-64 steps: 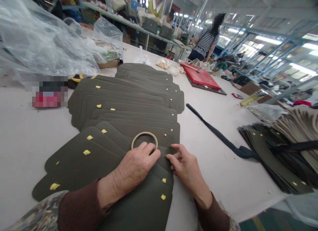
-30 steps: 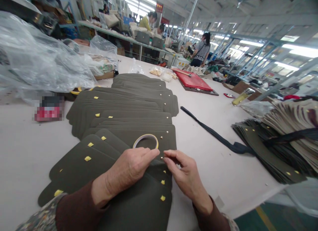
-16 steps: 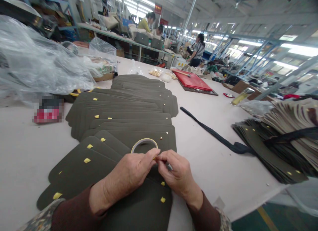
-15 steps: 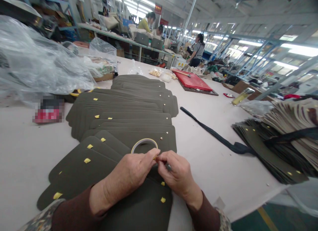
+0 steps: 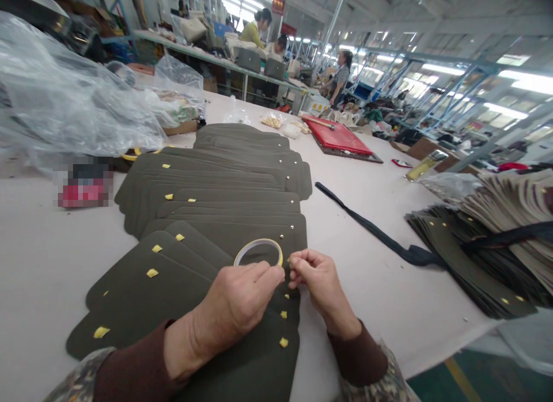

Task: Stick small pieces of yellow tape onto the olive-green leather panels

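My left hand (image 5: 239, 295) is closed round the lower side of a yellow tape roll (image 5: 258, 242), which stands up above the fingers. Just right of it, my right hand (image 5: 315, 275) is pinched, with a tiny yellow piece at the fingertips, probably tape. Both hands are over dark olive panels (image 5: 190, 298) that overlap in a long fan up the table. Small yellow tape pieces (image 5: 152, 273) stick to several panels, and metal studs (image 5: 281, 236) show near their right edges.
Clear plastic bags (image 5: 82, 102) heap at the left. A black strap (image 5: 371, 226) runs to a stack of panels (image 5: 479, 258) at the right. Farther back are a red board (image 5: 339, 137) and a bottle (image 5: 425, 165). A person (image 5: 341, 76) stands beyond the table.
My hands have come apart; the right has moved slightly right, off the tape roll. The left hand and roll have shifted a little right. The view has tilted slightly.
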Motion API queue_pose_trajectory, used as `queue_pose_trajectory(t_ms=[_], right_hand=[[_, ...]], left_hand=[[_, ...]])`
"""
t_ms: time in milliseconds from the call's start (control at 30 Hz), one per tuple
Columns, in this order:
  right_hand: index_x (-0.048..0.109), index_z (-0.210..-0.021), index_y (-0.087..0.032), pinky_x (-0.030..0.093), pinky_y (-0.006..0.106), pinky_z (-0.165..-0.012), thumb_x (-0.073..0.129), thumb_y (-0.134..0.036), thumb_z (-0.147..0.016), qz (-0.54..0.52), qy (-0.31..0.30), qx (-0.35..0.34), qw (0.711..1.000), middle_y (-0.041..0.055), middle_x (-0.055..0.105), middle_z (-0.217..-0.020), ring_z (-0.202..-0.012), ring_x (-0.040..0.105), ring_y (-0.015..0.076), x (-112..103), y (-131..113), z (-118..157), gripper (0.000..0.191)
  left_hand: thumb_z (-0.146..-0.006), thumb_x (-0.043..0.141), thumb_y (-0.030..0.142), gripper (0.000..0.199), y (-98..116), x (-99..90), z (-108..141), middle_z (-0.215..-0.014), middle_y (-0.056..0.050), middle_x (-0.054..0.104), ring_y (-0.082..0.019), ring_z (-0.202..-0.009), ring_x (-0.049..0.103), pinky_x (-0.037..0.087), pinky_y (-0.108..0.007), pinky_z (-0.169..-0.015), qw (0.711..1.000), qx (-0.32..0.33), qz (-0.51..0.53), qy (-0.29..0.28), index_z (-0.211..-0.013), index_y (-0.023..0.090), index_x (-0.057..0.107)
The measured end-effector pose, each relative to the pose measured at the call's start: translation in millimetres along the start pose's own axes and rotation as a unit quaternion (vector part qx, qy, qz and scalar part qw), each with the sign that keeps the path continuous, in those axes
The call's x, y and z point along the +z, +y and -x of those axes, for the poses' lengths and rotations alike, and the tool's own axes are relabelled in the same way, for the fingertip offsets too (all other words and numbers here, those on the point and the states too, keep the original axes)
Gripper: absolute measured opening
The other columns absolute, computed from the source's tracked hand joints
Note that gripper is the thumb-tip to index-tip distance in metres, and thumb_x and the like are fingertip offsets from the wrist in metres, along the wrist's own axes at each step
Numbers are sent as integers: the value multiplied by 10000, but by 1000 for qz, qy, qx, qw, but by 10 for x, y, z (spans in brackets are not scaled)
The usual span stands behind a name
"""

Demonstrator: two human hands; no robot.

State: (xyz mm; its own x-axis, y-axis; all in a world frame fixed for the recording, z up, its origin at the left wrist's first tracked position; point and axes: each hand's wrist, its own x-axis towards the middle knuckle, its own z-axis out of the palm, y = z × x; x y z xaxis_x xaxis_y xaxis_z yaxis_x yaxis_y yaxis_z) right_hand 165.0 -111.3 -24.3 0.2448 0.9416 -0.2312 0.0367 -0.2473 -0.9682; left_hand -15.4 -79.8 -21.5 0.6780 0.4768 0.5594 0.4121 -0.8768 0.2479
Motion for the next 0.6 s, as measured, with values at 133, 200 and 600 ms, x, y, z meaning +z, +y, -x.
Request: queue_pose_trajectory(t_ms=[133, 200, 600], right_hand=[[693, -778, -113, 458, 181, -424, 698, -372, -727, 76, -53, 10, 996, 10, 650, -569, -430, 568, 90, -166, 96, -45, 264], [708, -810, -114, 461, 181, -435, 682, -372, -759, 108, -66, 6, 992, 9, 650, -584, -441, 563, 86, -201, 130, -34, 264], [676, -687, -181, 431, 206, -510, 560, -156, -800, 360, -55, -180, 914, -2, 662, -606, -547, 593, 130, -41, 12, 28, 164]], left_hand=[[-923, 453, 134, 127, -92, 74, 7, -788, -16, 586, -174, -722, 528, 412, -298, -635, 991, -23, -87, -103, -844, 194, 533], [-906, 491, 142, 96, -133, 111, 10, -822, -26, 590, -196, -756, 517, 403, -327, -665, 985, -26, -105, -131, -838, 197, 528], [-899, 480, 141, 98, -155, 143, 19, -786, -21, 553, -203, -732, 481, 343, -353, -663, 985, -35, -82, -145, -836, 201, 524]])
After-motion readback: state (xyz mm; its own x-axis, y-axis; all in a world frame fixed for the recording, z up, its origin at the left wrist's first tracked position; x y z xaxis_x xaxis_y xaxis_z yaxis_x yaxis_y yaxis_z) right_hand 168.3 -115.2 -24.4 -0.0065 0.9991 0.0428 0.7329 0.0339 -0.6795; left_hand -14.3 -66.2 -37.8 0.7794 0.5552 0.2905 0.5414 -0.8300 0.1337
